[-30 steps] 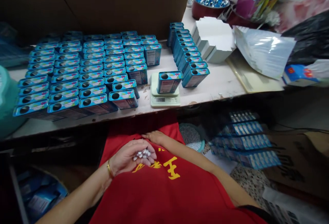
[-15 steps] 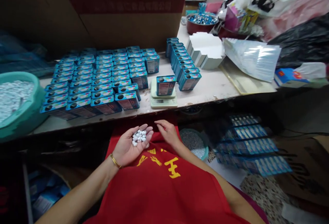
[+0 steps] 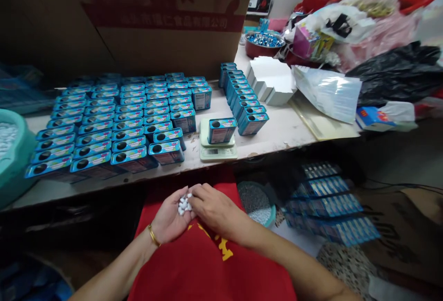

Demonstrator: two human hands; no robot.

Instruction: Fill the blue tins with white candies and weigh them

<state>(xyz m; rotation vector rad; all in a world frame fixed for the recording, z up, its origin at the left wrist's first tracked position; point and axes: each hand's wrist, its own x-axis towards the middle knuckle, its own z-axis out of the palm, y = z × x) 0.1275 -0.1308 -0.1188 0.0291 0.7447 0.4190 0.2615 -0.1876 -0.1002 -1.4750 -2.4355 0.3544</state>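
My left hand (image 3: 173, 218), with a gold bangle at its wrist, is cupped palm up around a small heap of white candy-like pellets (image 3: 183, 206). Over that palm bends my right hand (image 3: 216, 209), its fingers closed and touching the pellets. Its fingertips are partly hidden, so what they pinch does not show. Beyond the hands, at the table's front edge, a blue tin (image 3: 222, 131) stands upright on a pale green scale (image 3: 218, 154). Rows of similar blue tins (image 3: 129, 144) stand to the left, each with a dark round spot on top.
A green basin (image 3: 20, 162) of white pellets stands at the left. Another row of tins (image 3: 244, 98) and white cartons (image 3: 272, 77) are right of the scale. Below the table are a basin (image 3: 268, 215) and stacked blue packs (image 3: 328, 199). A large cardboard box (image 3: 166, 38) stands behind.
My right hand has moved left onto the pellets in my left palm, its fingers now bent over them. The left hand stays cupped. The view has shifted slightly.
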